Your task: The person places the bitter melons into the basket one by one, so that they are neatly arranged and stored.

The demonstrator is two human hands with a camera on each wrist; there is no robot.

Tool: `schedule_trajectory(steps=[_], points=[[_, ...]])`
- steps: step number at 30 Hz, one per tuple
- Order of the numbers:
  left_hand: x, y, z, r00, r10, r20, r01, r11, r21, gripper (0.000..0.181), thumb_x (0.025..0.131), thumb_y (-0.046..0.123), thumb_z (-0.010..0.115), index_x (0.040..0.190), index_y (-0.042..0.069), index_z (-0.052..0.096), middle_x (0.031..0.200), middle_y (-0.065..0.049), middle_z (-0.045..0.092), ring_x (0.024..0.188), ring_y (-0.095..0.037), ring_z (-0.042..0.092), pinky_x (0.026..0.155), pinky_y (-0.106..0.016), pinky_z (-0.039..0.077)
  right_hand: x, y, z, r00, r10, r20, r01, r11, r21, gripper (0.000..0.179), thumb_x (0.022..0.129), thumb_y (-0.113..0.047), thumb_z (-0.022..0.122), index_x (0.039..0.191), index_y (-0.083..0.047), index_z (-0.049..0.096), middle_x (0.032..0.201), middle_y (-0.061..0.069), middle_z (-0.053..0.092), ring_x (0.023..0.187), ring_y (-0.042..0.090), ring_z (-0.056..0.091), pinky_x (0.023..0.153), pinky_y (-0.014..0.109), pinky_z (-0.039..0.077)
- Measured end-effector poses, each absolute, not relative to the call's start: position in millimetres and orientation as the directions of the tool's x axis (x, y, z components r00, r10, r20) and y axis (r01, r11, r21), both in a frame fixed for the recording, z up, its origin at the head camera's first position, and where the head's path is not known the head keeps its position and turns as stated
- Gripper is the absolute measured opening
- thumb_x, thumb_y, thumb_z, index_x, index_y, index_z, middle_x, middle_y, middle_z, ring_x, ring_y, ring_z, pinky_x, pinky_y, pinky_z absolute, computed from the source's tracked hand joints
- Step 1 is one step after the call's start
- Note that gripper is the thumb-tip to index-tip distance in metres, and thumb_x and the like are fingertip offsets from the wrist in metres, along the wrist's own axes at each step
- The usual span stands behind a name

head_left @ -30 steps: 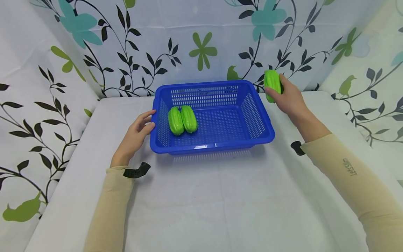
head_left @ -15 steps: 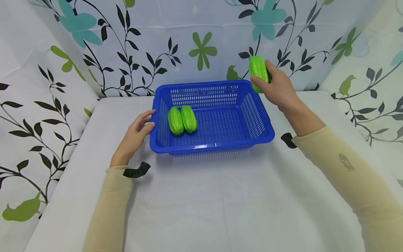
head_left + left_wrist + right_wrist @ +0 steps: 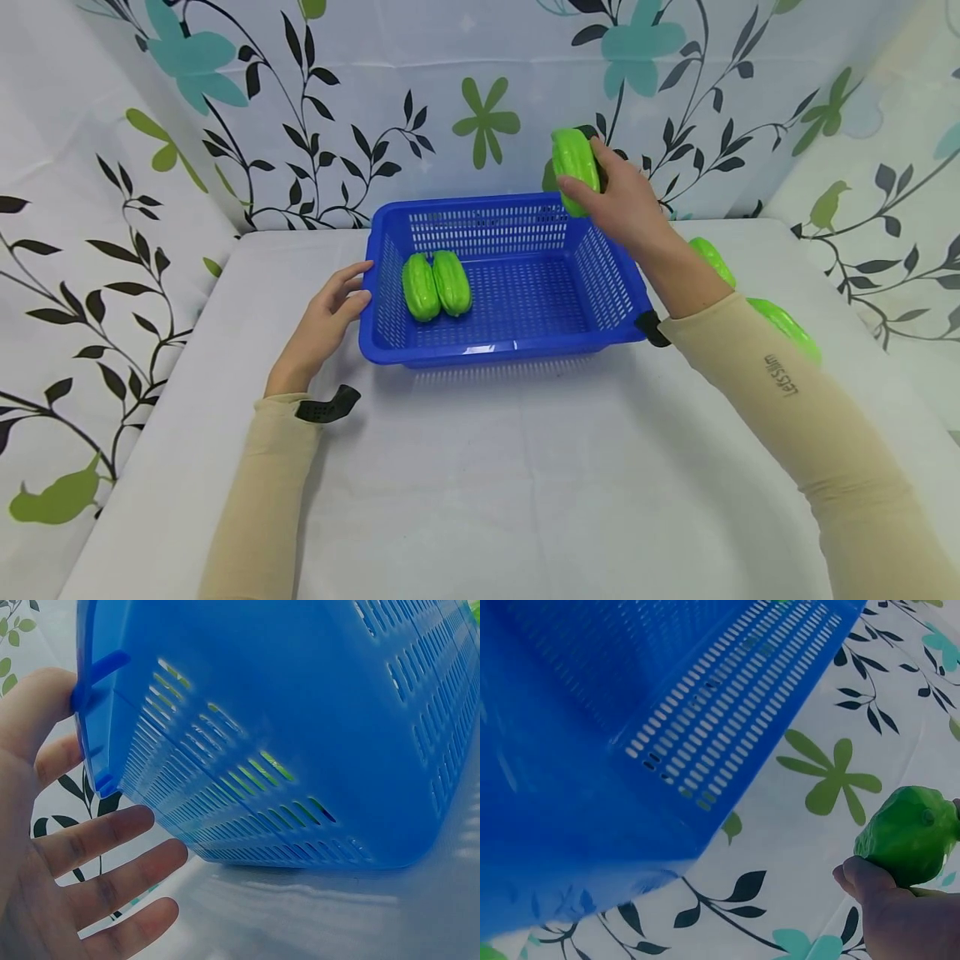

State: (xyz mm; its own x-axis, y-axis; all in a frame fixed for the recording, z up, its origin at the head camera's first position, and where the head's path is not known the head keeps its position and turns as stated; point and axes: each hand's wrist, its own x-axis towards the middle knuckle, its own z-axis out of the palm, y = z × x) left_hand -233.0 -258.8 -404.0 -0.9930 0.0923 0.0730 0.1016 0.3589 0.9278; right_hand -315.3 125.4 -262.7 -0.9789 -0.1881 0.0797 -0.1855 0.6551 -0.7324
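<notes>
My right hand point(image 3: 618, 196) grips a ribbed, glossy green bitter melon point(image 3: 575, 171) over the far right corner of the blue plastic basket point(image 3: 487, 348). In the right wrist view this bitter melon point(image 3: 907, 834) hangs outside the basket wall point(image 3: 705, 742), with the thumb against it. My left hand point(image 3: 318, 321) is at the basket's left rim. There, the left wrist view shows thumb and forefinger touching the rim point(image 3: 88, 712), the other fingers point(image 3: 124, 881) spread and apart from the wall. Two bitter melons point(image 3: 422, 287) lie side by side in the basket's left end.
Two more green bitter melons point(image 3: 786, 329) lie on the white-covered table point(image 3: 465, 475) right of the basket, partly hidden by my right forearm. A patterned curtain point(image 3: 420, 75) with leaves and flowers stands behind the table and at both sides.
My right hand has moved left with the bitter melon, from beside the basket to above its far right corner. Two bitter melons now show behind the right forearm. The left hand keeps its place.
</notes>
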Motion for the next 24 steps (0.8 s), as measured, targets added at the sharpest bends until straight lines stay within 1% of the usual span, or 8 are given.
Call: schedule_trajectory(steps=[3,6,10,13,19,24], points=[[-232.9,-258.4,-403.5,-0.993,0.095,0.073,0.102,0.357,0.928,0.055,0.101,0.041,0.052,0.152,0.03,0.034,0.15,-0.013,0.038,0.134,-0.032,0.042,0.108,-0.056,0.036,-317.0,118.9,-264.5,-0.975,-0.207,0.086,-0.205,0.671,-0.712,0.076,0.099,-0.047,0.05,0.158,-0.018,0.012,0.135,0.016,0.048,0.113,0.028,0.049,0.098,0.04,0.044],[-233.2,-258.6,-403.9,-0.993,0.096,0.068,0.099,0.363,0.926,0.056,0.101,0.041,0.051,0.152,0.03,0.033,0.15,-0.014,0.038,0.134,-0.033,0.042,0.108,-0.056,0.036,-319.2,113.2,-266.7,-0.97,-0.227,0.089,-0.221,0.66,-0.719,0.075,0.099,-0.046,0.051,0.158,-0.017,0.014,0.129,0.015,0.05,0.11,0.027,0.05,0.095,0.039,0.046],[-233.3,-258.8,-404.0,-0.993,0.098,0.071,0.102,0.367,0.924,0.055,0.101,0.042,0.051,0.152,0.03,0.034,0.15,-0.013,0.039,0.133,-0.032,0.043,0.108,-0.056,0.036,-321.7,106.3,-269.5,-0.97,-0.236,0.054,-0.2,0.658,-0.726,0.078,0.099,-0.047,0.051,0.158,-0.017,0.011,0.134,0.015,0.047,0.113,0.026,0.049,0.099,0.037,0.045],[-232.9,-259.0,-404.0,-0.993,0.096,0.071,0.101,0.364,0.926,0.055,0.1,0.044,0.051,0.151,0.031,0.035,0.149,-0.012,0.04,0.133,-0.031,0.043,0.108,-0.055,0.036,-324.3,100.8,-270.5,-0.968,-0.246,0.039,-0.198,0.666,-0.719,0.078,0.099,-0.047,0.051,0.158,-0.016,0.011,0.137,0.014,0.046,0.115,0.025,0.048,0.101,0.037,0.045],[-232.3,-259.0,-404.1,-0.993,0.098,0.07,0.101,0.363,0.926,0.055,0.1,0.043,0.051,0.151,0.031,0.034,0.15,-0.012,0.039,0.133,-0.032,0.043,0.108,-0.056,0.036,-330.2,91.0,-272.9,-0.962,-0.272,0.029,-0.212,0.672,-0.71,0.075,0.099,-0.044,0.051,0.158,-0.014,0.015,0.136,0.014,0.047,0.114,0.025,0.048,0.1,0.037,0.045],[-232.2,-259.3,-403.6,-0.994,0.097,0.055,0.087,0.367,0.926,0.056,0.1,0.042,0.051,0.152,0.031,0.033,0.151,-0.013,0.038,0.133,-0.033,0.043,0.108,-0.058,0.035,-335.2,83.5,-276.4,-0.946,-0.323,-0.006,-0.23,0.687,-0.689,0.076,0.099,-0.045,0.052,0.158,-0.013,0.016,0.132,0.014,0.048,0.109,0.025,0.049,0.095,0.036,0.046]])
